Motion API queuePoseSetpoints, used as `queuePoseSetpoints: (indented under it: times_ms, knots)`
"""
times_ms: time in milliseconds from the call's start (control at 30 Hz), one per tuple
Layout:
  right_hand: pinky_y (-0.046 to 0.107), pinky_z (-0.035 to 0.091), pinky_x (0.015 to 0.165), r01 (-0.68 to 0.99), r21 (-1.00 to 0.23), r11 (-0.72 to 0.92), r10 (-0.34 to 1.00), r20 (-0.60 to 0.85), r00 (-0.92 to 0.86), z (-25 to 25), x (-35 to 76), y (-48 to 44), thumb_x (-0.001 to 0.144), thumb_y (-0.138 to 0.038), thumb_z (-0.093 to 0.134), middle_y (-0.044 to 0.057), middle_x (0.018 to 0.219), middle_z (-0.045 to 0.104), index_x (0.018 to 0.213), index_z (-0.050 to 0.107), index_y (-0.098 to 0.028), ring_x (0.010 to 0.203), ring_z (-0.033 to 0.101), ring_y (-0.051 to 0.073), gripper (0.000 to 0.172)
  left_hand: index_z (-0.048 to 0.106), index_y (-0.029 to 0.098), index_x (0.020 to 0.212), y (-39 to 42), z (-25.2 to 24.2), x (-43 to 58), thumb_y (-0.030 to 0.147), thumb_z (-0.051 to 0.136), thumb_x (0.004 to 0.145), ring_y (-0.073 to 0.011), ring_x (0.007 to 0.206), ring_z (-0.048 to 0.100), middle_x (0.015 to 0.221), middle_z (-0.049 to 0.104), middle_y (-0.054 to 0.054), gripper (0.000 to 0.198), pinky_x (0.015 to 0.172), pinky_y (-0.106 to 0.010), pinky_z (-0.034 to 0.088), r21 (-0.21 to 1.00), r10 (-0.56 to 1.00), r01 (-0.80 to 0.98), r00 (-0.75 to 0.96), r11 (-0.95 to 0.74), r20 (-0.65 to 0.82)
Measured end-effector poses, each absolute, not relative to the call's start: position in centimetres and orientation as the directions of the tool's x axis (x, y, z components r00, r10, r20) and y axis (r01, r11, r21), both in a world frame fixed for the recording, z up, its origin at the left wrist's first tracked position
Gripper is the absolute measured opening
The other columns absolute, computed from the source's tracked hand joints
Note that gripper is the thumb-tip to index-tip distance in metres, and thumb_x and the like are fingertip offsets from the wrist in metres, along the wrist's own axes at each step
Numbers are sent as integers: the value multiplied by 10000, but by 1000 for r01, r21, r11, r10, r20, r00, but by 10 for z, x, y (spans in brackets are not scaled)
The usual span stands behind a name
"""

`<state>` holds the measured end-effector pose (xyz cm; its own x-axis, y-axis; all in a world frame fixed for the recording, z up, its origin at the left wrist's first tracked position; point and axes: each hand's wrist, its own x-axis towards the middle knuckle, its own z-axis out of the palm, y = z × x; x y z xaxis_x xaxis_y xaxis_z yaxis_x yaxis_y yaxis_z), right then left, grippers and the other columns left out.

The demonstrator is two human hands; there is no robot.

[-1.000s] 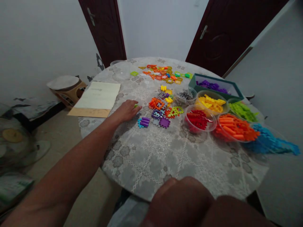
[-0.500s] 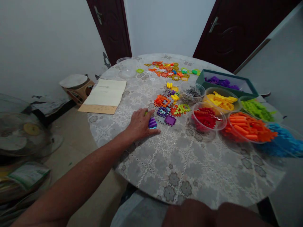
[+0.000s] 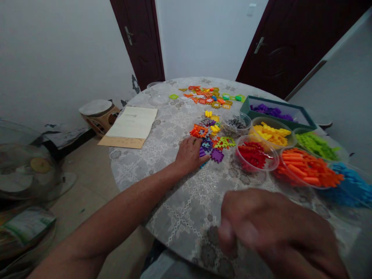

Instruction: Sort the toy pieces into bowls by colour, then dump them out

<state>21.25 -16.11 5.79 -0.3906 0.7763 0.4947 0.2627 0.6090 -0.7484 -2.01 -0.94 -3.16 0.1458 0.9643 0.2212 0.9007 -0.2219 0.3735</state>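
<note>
My left hand [image 3: 190, 155] rests on the table with its fingers curled round a purple and blue plastic building-block piece [image 3: 202, 152], which is mostly covered by the hand. Touching or close to its fingertips lies a cluster of interlocking blocks: a dark blue one [image 3: 207, 144], an orange one [image 3: 199, 130], a lime green one [image 3: 225, 142] and a flat purple square [image 3: 217, 155]. Close to the camera, my right hand [image 3: 270, 228] is raised over the table's near part, blurred, its fingers bent inward. Whatever it may hold is hidden.
Clear tubs of red [image 3: 255, 153], yellow [image 3: 271, 133], orange [image 3: 308, 166], lime [image 3: 318, 145], blue [image 3: 348, 186] and grey [image 3: 236, 123] pieces stand at the right. Behind them is a green box [image 3: 305, 119]. An open notebook [image 3: 132, 122] lies left; loose pieces [image 3: 207, 99] lie at the back.
My left hand has slid right with the purple and blue piece, up to the block cluster. My right hand has risen from the bottom edge to above the near tabletop. The view has shifted slightly.
</note>
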Motion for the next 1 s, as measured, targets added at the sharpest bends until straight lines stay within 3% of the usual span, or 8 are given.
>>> queuePoseSetpoints:
  times_ms: [100, 233, 367, 500, 567, 667, 767, 1000]
  knots:
    - [469, 646, 914, 355, -708, 611, 786, 489, -378, 43, 186, -96, 1030, -231, 502, 38, 1059, 769, 1235, 748, -385, 1009, 742, 235, 355, 524, 195, 1482, -13, -32, -24, 593, 724, 884, -366, 1407, 472, 1499, 552, -175, 746, 1226, -512, 339, 380, 967, 901, 128, -207, 222]
    - [510, 562, 1101, 627, -552, 550, 828, 459, -322, -8, 170, -54, 965, -137, 481, 146, 1330, 684, 1344, 694, -205, 1267, 650, 285, 440, 430, 262, 1581, -21, -32, -39, 714, 821, 736, -405, 1499, 396, 1628, 447, -173, 1035, 1255, -542, 288, 341, 976, 923, 119, -177, 183]
    - [503, 548, 1115, 804, -392, 446, 877, 369, -307, -38, 170, -52, 966, -148, 519, 208, 1568, 510, 1506, 556, -154, 1414, 551, 342, 541, 421, 278, 1604, -24, -31, -46, 773, 838, 676, -415, 1495, 401, 1617, 463, -171, 1131, 1255, -553, 282, 320, 967, 916, 199, -241, 157]
    - [493, 520, 1130, 867, -328, 375, 904, 336, -264, -42, 168, -47, 973, -139, 519, 239, 1570, 503, 1526, 523, -112, 1428, 531, 359, 554, 438, 284, 1607, -26, -32, -41, 825, 843, 613, -439, 1507, 372, 1625, 442, -181, 1202, 1266, -591, 239, 286, 958, 916, 253, -283, 139]
    - [463, 529, 1102, 875, -323, 361, 916, 301, -267, -40, 167, -41, 975, -135, 521, 221, 1511, 558, 1501, 553, -136, 1370, 576, 337, 527, 483, 276, 1578, -27, -33, -38, 809, 836, 641, -426, 1496, 383, 1610, 453, -180, 1135, 1272, -582, 235, 274, 948, 910, 279, -312, 155]
    - [408, 564, 989, 886, -322, 335, 934, 235, -268, -36, 165, -35, 997, -179, 545, 180, 1428, 605, 1392, 640, -187, 1224, 648, 301, 407, 587, 267, 1467, -28, -34, -34, 694, 793, 775, -376, 1424, 457, 1501, 544, -152, 839, 1250, -536, 303, 269, 936, 904, 280, -331, 212]
    - [374, 562, 905, 897, -314, 310, 944, 216, -251, -33, 165, -35, 1013, -229, 576, 153, 1369, 618, 1281, 684, -203, 1117, 671, 276, 291, 658, 266, 1339, -28, -32, -31, 563, 775, 823, -355, 1334, 519, 1373, 615, -132, 607, 1190, -510, 388, 261, 931, 908, 262, -327, 255]
    - [305, 517, 901, 875, -351, 333, 937, 225, -266, -32, 169, -35, 1047, -218, 551, 105, 1273, 646, 1252, 674, -207, 1092, 652, 224, 239, 687, 214, 1196, -21, -35, -34, 384, 585, 990, -306, 1152, 649, 1180, 715, -140, 285, 1060, -464, 500, 255, 894, 886, 292, -386, 340]
